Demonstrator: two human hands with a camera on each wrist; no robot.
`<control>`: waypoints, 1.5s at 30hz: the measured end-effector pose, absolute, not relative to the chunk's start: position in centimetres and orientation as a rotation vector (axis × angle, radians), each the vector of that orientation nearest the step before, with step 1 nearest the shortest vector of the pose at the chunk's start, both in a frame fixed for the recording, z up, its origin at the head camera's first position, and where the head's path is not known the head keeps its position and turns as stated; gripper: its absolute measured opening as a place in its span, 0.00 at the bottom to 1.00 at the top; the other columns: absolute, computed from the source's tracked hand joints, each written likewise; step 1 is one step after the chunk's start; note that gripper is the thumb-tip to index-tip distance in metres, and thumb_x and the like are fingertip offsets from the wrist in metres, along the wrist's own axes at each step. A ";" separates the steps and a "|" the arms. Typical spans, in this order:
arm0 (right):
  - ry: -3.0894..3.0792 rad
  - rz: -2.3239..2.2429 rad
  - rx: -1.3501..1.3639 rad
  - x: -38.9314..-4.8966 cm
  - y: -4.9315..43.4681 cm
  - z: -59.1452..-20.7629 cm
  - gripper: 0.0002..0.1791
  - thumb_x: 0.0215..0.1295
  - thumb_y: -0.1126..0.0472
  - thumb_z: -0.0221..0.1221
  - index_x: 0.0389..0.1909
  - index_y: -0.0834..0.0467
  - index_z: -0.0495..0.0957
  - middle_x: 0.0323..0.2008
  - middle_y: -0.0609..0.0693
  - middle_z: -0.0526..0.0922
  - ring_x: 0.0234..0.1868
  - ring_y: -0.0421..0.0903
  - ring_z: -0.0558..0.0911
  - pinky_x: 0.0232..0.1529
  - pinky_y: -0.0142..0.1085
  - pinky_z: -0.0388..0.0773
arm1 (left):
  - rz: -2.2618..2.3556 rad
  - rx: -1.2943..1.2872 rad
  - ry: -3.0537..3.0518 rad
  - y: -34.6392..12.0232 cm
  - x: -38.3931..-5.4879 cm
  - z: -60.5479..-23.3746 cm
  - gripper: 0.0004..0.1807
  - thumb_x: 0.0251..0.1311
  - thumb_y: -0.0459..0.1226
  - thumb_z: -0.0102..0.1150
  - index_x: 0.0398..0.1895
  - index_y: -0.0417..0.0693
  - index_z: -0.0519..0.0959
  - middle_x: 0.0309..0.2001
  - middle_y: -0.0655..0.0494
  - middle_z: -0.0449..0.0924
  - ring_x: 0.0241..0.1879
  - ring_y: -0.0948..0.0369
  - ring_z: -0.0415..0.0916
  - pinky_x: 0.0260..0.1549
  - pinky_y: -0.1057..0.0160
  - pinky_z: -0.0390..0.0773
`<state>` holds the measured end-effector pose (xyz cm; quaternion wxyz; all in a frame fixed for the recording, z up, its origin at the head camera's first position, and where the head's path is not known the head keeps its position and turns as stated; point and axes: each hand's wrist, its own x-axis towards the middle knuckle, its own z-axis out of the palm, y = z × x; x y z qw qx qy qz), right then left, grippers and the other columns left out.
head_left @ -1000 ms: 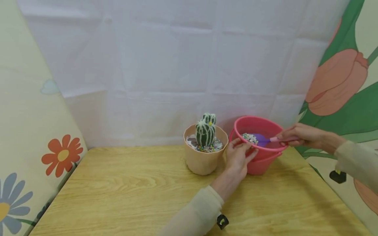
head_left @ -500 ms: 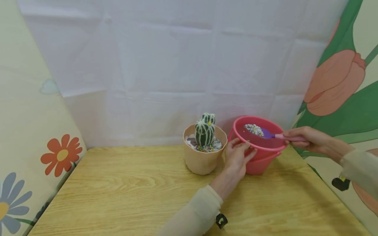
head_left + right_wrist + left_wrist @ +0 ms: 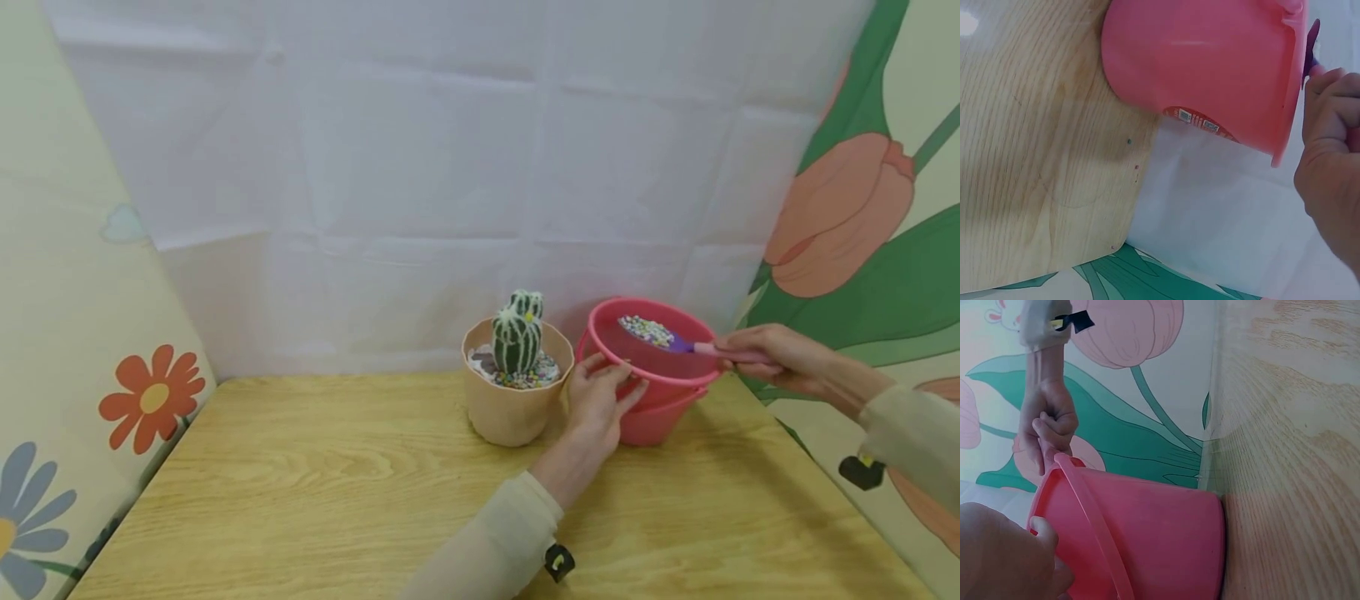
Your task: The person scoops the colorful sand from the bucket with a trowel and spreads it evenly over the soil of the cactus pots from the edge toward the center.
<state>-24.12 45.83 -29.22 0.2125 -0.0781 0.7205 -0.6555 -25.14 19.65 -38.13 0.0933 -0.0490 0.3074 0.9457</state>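
Jutting from right fingers [image 3: 745,339]: scoop [image 3: 682,343]

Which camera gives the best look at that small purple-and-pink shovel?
The head view: blade, beads on it and handle all show. The right wrist view catches the blade nearly edge-on beside the bucket; the left wrist view, at most a bit of handle.

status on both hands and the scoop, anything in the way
Right hand grips purple scoop with pink handle, loaded with multicoloured pellets, above round pink plastic bucket. Left hand holds the bucket. Nothing visibly blocking the scoop.
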 end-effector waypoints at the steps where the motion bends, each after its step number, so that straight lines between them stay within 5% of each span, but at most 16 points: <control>1: 2.012 -1.828 -0.203 -24.1 45.7 -29.2 0.17 0.82 0.64 0.47 0.45 0.68 0.83 0.29 0.52 0.82 0.15 0.35 0.63 0.17 0.25 0.57 | 2.807 -0.144 0.910 19.6 -25.1 -38.1 0.21 0.57 0.20 0.64 0.53 0.38 0.74 0.47 0.37 0.76 0.47 0.44 0.80 0.43 0.52 0.87; 13: 2.019 -1.885 -0.201 -23.4 45.1 -29.1 0.16 0.81 0.65 0.47 0.43 0.67 0.83 0.31 0.53 0.82 0.16 0.34 0.64 0.17 0.26 0.56 | 2.712 -0.060 1.005 18.6 -25.2 -38.4 0.19 0.58 0.22 0.65 0.52 0.37 0.73 0.41 0.40 0.81 0.36 0.53 0.83 0.42 0.50 0.87; 28: 2.075 -1.858 -0.235 -21.5 44.5 -28.8 0.15 0.81 0.64 0.49 0.44 0.73 0.79 0.28 0.52 0.80 0.16 0.38 0.57 0.18 0.32 0.47 | 2.637 0.018 1.079 17.2 -23.8 -38.1 0.17 0.61 0.24 0.62 0.53 0.35 0.73 0.39 0.40 0.82 0.35 0.53 0.83 0.45 0.51 0.86; 35: 2.174 -1.747 -0.257 -20.7 43.2 -28.0 0.17 0.81 0.60 0.50 0.41 0.69 0.81 0.19 0.45 0.70 0.15 0.40 0.55 0.18 0.36 0.46 | 2.620 0.143 1.179 14.9 -22.9 -36.9 0.16 0.64 0.26 0.61 0.55 0.35 0.74 0.38 0.45 0.80 0.36 0.56 0.81 0.48 0.55 0.84; 42: 2.198 -1.712 -0.250 -19.9 41.7 -27.7 0.20 0.80 0.59 0.52 0.47 0.76 0.78 0.34 0.52 0.82 0.16 0.42 0.54 0.18 0.35 0.47 | 2.576 0.235 1.241 12.5 -21.6 -35.8 0.20 0.67 0.29 0.61 0.60 0.33 0.73 0.46 0.45 0.79 0.42 0.56 0.80 0.56 0.53 0.80; 45: 2.211 -1.701 -0.241 -19.4 41.3 -27.7 0.20 0.79 0.59 0.53 0.50 0.76 0.78 0.30 0.52 0.81 0.16 0.41 0.57 0.19 0.35 0.48 | 2.561 0.270 1.297 11.4 -21.0 -35.6 0.20 0.68 0.31 0.61 0.61 0.33 0.73 0.48 0.43 0.78 0.44 0.55 0.80 0.58 0.51 0.79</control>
